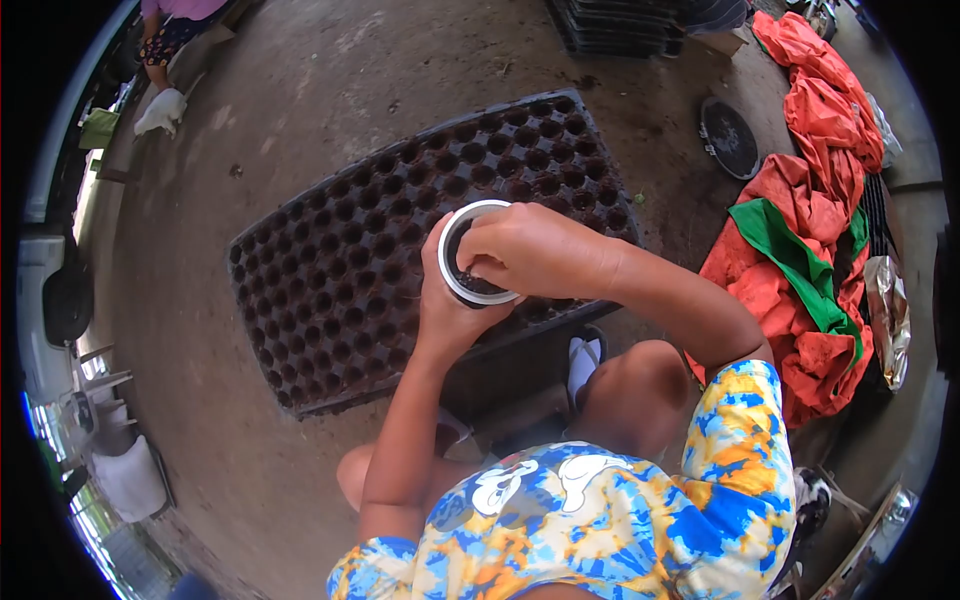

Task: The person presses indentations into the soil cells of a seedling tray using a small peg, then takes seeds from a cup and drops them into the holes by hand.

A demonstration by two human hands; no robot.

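Observation:
A round cup with a white rim is held above the seedling tray, with dark contents showing inside. My left hand wraps round the cup from its left and lower side. My right hand reaches over the rim, its fingers bent together inside the cup; what they hold, if anything, is hidden. Below both hands lies a large black seedling tray with rows of round cells, many showing dark brown material.
Red cloth with a green piece lies along the right. A round black dish stands behind the tray's right side. Stacked black trays are at the top. Another person is at the upper left.

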